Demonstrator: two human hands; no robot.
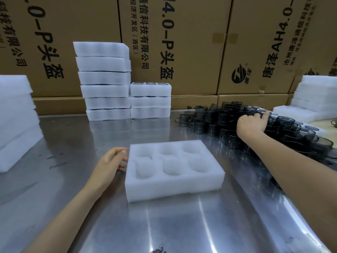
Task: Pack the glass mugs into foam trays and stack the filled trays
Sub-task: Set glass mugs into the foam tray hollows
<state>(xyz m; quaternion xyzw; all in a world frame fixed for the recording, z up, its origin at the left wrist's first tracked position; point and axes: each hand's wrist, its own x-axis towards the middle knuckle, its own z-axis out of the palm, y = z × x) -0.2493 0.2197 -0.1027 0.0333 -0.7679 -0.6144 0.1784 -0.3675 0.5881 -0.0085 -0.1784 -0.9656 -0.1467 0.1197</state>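
A white foam tray [175, 187] with several empty round pockets lies on the steel table in front of me. My left hand [109, 160] rests at the tray's left edge, fingers loosely curled, holding nothing. To the right is a heap of dark smoky glass mugs [218, 123]. My right hand [252, 123] reaches onto the top of that heap, fingers spread over the mugs; whether it grips one cannot be made out. At the back stand a tall stack of filled trays [104, 79] and a shorter stack [151, 100] with mug rims showing in its top tray.
The steel table [73, 143] is shiny and reflective. A pile of foam trays [16, 121] sits at the far left, and another foam pile [313, 97] at the far right. A wall of printed cardboard boxes [200, 42] closes off the back.
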